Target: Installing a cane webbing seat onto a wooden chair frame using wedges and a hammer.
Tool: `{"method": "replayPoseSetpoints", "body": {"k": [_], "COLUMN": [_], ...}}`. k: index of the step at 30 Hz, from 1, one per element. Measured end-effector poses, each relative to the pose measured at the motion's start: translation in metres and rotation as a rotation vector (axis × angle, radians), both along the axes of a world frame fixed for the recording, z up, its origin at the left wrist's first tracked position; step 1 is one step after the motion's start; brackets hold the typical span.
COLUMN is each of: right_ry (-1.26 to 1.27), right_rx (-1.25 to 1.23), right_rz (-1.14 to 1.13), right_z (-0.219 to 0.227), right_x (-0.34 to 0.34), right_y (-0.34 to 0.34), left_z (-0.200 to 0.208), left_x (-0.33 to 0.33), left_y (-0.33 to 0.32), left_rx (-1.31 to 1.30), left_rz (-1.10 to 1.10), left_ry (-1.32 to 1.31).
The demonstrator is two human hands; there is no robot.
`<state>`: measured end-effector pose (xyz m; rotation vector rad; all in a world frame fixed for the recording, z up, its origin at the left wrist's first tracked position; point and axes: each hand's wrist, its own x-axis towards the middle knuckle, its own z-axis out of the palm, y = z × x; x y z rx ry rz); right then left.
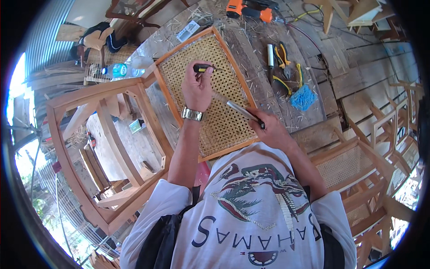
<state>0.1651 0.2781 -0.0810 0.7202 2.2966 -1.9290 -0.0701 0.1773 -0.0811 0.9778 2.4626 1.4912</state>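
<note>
A wooden-framed panel of woven cane (pixel 226 115) lies in front of me, its weave filling the frame. Over its upper part my left hand (pixel 197 87) is closed around a screwdriver (pixel 204 68) with a black and yellow handle; its thin tip points right. At the panel's right edge my right hand (pixel 271 127) grips a silver metal bar with a black end (pixel 239 109). The bar slants up and left over the cane toward my left hand, and its far end is smeared by motion, so its kind is unclear.
An open wooden chair frame (pixel 114 141) stands at left beside the panel. Pliers (pixel 281 55), a blue bundle (pixel 303 97) and an orange power tool (pixel 250 10) lie on the plank table at right. A water bottle (pixel 121 70) lies far left; chairs (pixel 354 166) crowd the right.
</note>
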Motion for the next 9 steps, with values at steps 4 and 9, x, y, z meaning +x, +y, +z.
{"method": "replayPoseSetpoints", "body": {"k": [4, 9], "right_ry": [0.019, 0.071], "right_rx": [0.028, 0.032], "right_rz": [-0.224, -0.349], "right_z": [-0.007, -0.005], "right_x": [-0.01, -0.02], "right_y": [-0.004, 0.003], "left_z": [-0.004, -0.005], "left_x": [-0.038, -0.078], "left_y": [0.015, 0.041], "left_rx": [0.088, 0.083], "left_rz": [0.089, 0.141], "left_ry": [0.07, -0.004]}}
